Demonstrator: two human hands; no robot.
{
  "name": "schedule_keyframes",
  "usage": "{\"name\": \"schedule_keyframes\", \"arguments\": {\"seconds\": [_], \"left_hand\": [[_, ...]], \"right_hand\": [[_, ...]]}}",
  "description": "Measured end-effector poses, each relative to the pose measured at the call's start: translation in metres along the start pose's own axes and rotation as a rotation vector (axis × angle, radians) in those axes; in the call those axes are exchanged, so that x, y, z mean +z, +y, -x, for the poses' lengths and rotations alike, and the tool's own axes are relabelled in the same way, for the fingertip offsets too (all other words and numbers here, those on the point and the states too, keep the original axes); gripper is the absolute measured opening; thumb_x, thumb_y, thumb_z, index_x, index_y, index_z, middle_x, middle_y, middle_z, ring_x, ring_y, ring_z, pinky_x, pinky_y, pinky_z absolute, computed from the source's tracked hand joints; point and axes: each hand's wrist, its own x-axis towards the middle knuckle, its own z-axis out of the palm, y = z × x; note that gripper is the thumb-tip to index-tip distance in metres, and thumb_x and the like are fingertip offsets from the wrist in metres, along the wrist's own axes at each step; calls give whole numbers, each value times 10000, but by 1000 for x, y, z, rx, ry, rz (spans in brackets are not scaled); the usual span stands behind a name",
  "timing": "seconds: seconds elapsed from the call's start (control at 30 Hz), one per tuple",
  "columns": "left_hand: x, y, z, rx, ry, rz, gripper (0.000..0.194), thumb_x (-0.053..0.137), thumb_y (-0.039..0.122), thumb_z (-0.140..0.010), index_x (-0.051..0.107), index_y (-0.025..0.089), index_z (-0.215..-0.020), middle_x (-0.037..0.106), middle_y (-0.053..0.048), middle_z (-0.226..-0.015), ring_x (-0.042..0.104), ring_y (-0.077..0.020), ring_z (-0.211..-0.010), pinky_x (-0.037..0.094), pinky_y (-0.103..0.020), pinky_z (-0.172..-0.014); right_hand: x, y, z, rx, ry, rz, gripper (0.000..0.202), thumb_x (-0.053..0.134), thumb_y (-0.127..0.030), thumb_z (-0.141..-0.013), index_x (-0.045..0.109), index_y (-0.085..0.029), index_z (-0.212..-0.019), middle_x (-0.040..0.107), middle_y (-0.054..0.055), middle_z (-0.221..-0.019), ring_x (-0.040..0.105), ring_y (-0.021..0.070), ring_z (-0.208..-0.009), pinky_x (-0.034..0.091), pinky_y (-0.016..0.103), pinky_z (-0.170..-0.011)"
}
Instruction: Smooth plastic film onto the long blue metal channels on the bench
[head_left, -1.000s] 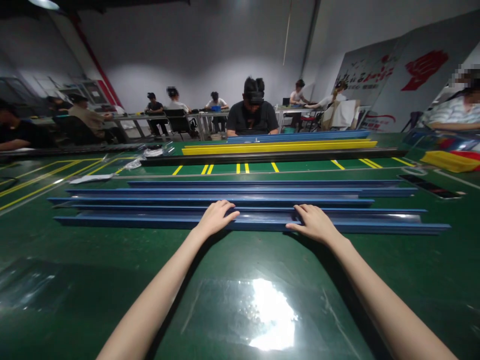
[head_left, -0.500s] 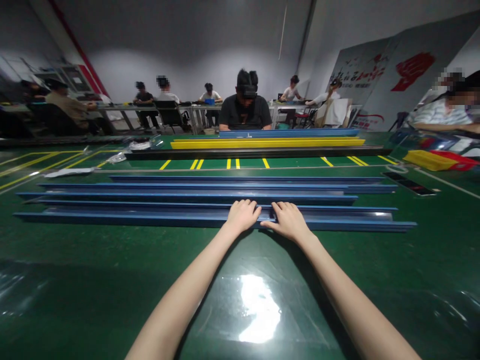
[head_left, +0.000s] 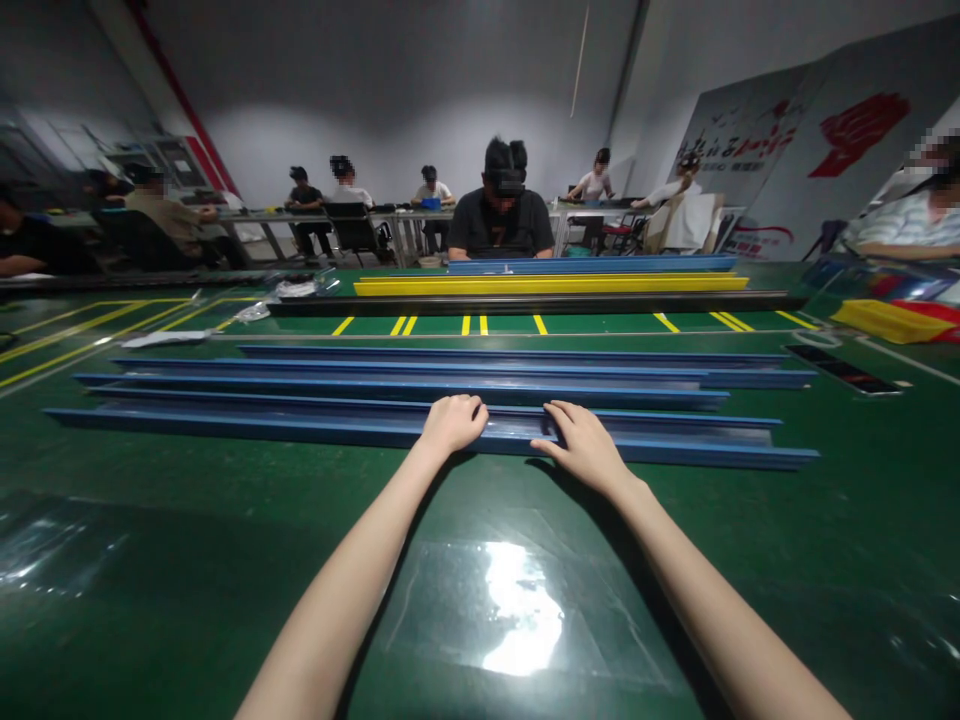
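The nearest long blue channel strip (head_left: 697,449) lies crosswise on the green table, its trough facing up and slightly slanted. My left hand (head_left: 454,424) is closed over the strip left of its middle, with fingers bent over the far wall. Right of it, my right hand (head_left: 585,442) grips the same strip, its fingers at the far wall and its thumb by the near wall. Bare trough shows between the hands. Just behind lie several more blue channel strips (head_left: 525,380), close together and parallel. The undersides of my hands are hidden.
Farther back lie a black strip (head_left: 525,302), a yellow strip (head_left: 551,285) and light-blue strips (head_left: 592,265). A phone (head_left: 844,369) rests at right, near a yellow bin (head_left: 889,320). Clear film (head_left: 450,610) covers the tabletop (head_left: 187,600) near me. A person (head_left: 501,220) sits opposite.
The nearest blue strip has shifted left relative to the others and slants more. My left hand has moved left, widening the gap between my hands. The view has turned slightly left.
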Motion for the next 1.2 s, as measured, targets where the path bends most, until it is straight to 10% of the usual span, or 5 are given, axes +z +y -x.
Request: {"name": "schedule_keyframes", "arguments": {"seconds": [0.3,1.2], "left_hand": [[-5,-39,11,-67,-23,13,332,314,294,-850,638,217,-847,679,-39,-910,619,-184,-842,432,-250,-679],[-14,-55,13,-87,28,19,359,316,356,-875,634,194,-838,674,-52,-902,603,-198,-875,413,-281,-745]], "right_hand": [[-7,33,19,84,53,65,652,407,-619,-766,501,-139,-1197,539,133,-1186,471,257,-1101,344,401,-933],[12,-25,-10,76,63,142,641,382,-617,-782,528,-113,-1151,572,148,-1099,465,259,-1036,290,391,-925]]}}
